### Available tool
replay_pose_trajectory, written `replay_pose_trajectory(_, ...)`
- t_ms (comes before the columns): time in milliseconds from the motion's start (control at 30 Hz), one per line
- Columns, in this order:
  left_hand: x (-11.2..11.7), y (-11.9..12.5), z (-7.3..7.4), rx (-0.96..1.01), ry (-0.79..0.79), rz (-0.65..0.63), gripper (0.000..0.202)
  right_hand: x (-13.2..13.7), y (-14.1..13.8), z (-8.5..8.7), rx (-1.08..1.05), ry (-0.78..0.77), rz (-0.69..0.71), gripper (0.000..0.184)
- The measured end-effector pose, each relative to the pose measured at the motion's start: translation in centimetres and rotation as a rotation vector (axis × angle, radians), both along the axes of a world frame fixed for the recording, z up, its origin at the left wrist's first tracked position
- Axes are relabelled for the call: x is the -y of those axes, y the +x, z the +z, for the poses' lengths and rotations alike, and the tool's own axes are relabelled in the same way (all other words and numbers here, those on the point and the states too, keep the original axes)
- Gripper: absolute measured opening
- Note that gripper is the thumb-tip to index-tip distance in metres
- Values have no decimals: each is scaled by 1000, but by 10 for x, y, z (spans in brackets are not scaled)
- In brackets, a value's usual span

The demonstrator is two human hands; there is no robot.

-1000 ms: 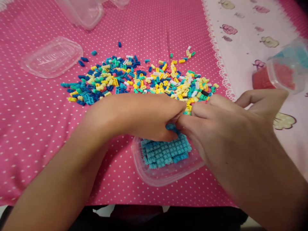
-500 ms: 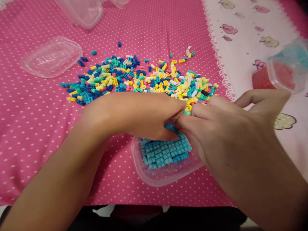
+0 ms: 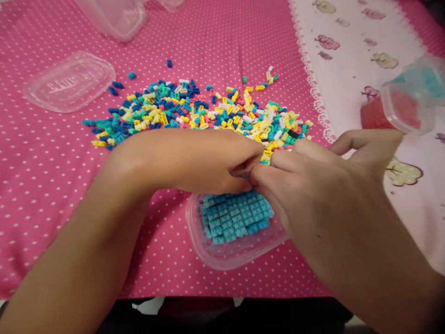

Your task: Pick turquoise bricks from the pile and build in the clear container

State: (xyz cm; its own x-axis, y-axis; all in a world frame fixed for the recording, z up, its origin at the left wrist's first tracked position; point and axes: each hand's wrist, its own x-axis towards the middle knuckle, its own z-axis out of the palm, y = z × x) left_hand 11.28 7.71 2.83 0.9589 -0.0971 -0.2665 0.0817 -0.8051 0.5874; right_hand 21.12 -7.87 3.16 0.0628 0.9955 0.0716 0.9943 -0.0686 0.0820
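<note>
Blocks of light-blue studded bricks (image 3: 236, 215) are packed in rows inside a clear plastic container (image 3: 222, 262) near the table's front edge. Over its far side, my left hand (image 3: 212, 160) bends inward with thumb and fingers closed. My right hand (image 3: 316, 190) meets it from the right, its forefinger pressed against the left fingertips and its outer fingers partly spread. Whatever lies between the fingertips is hidden. Just beyond both hands is a heap of loose small bricks (image 3: 163, 106) in blue, yellow, white, green and pink.
A clear lid (image 3: 71, 83) lies at the left. Another clear container (image 3: 120, 21) is at the back left. On the white printed runner (image 3: 351, 60) at the right stand a container of red bricks (image 3: 382, 111) and a container of blue ones (image 3: 424, 81).
My hands stay together and have shifted slightly in view. The left thumb has drawn back a little, and the blue piece seen beneath the fingertips no longer shows there.
</note>
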Motion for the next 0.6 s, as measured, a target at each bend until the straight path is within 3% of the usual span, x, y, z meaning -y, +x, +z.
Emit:
replay_pose_trajectory(267,0,0,0,7,57,18,15,7,9,1,32,147,61,29)
replay_pose_trajectory(467,-5,-5,1,3,94,51,12,9,8,1,127,50,135,23)
replay_pose_trajectory(600,-16,-12,6,-60,90,100,24,9,7,2,158,26,130,23)
